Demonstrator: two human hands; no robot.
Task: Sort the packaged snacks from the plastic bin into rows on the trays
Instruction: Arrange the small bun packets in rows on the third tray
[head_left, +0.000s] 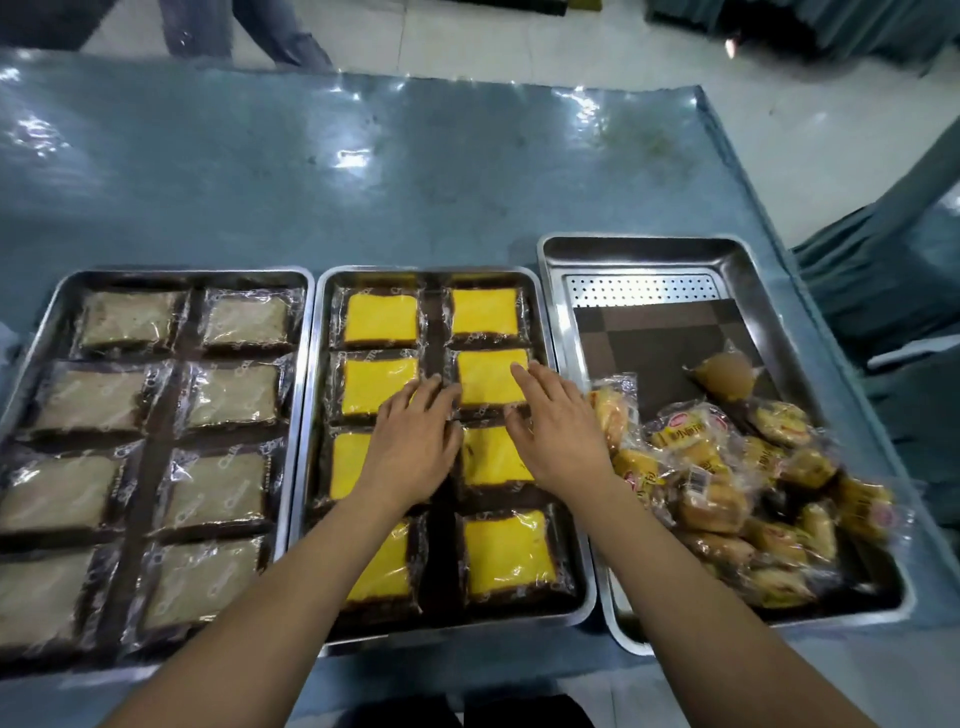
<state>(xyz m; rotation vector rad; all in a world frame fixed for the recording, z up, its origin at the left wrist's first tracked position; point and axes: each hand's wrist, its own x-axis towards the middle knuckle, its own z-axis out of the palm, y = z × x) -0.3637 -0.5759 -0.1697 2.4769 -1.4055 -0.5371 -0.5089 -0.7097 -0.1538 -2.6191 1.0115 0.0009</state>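
Yellow sponge-cake slices sealed in clear, crinkly film packets (382, 317) fill the shallow middle steel tray (415, 270), two columns of four, each slice on a dark base. Both hands lie over them. The left hand (415, 441) rests flat, its fingers straight and slightly apart, with the tips at the seam between the two second-row packets. The right hand (556, 431) is flat too, with fingers straight and spread. Its forefinger is on the second-row right packet (493, 376) and its thumb is near the gap above the third-row right packet (493, 460). Neither hand grips anything.

The step looks like squaring up the rows. To do it well, push with flat pads on the film borders rather than on the soft cake, which would dent. The film is glossy and likely slick, so a light downward press should let a packet slide without buckling. Keep the frilled seal edges side by side, not overlapping.

The left steel tray (156, 273) holds pale beige slices in the same clear film (228, 395), also two by four. The deeper steel pan on the right (649, 254) has a perforated metal insert (639, 290) and a dark checked mat (665, 338). On these sits a loose heap of lumpy golden rolls in yellow-printed clear wrappers (727, 493), not yet in rows. A shiny blue-grey sheet (363, 182) covers the table.
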